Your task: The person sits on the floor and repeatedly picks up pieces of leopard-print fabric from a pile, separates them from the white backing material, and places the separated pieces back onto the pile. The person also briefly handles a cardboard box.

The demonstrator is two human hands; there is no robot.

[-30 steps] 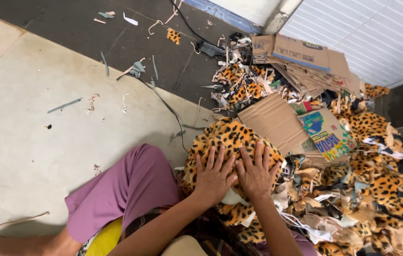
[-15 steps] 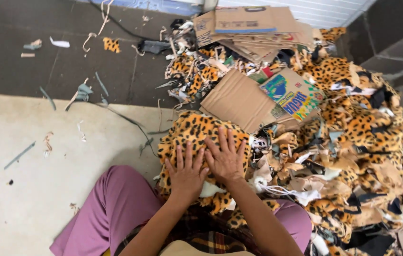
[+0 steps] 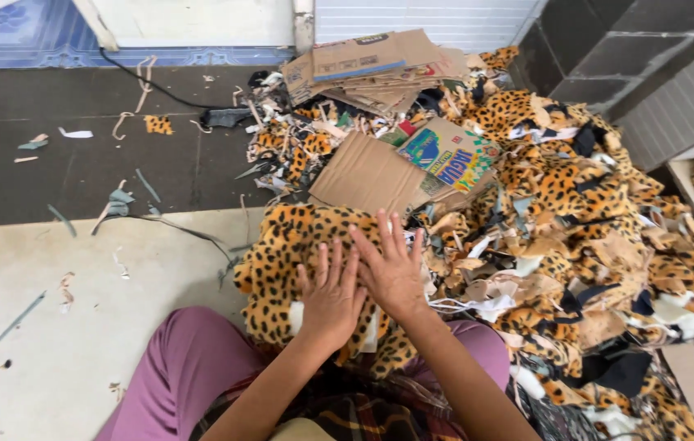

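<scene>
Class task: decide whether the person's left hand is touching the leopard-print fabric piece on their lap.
Touching. The head view shows the left hand lying flat, palm down, on the leopard-print fabric piece, fingers spread across it with no gap.

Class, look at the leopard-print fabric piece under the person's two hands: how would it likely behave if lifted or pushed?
The fabric piece would probably flop, since it drapes over the knee. It looks plush, so likely light and not slippery under the left hand and right hand. Pushed, it would probably bunch up rather than slide, as the scrap pile crowds its edge.
</scene>
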